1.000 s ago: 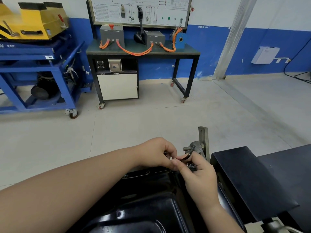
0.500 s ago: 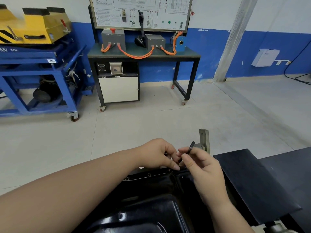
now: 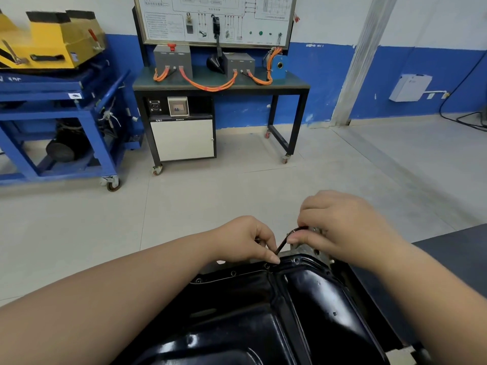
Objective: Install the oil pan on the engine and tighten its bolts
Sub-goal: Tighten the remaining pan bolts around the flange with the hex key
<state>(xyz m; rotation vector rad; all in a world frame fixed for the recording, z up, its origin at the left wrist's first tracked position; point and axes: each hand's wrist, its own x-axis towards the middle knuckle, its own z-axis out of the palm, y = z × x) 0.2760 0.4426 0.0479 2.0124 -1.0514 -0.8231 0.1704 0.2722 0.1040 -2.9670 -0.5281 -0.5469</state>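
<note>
Head view: left hand (image 3: 245, 241), right hand (image 3: 342, 227), pinch-tight on hex key (image 3: 283, 242) at oil pan (image 3: 263, 312).

bright, even indoor light | glare on oil pan (image 3: 263, 325) | edges warped, slight blur

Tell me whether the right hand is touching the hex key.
Touching. The head view shows the right hand pinching the upper bend of the hex key between thumb and fingers.

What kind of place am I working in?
Probably a vehicle-mechanics training workshop: a wheeled bench with a circuit-diagram board and orange cables, a blue equipment trolley, and a black oil pan being worked on with a hex key.
</note>
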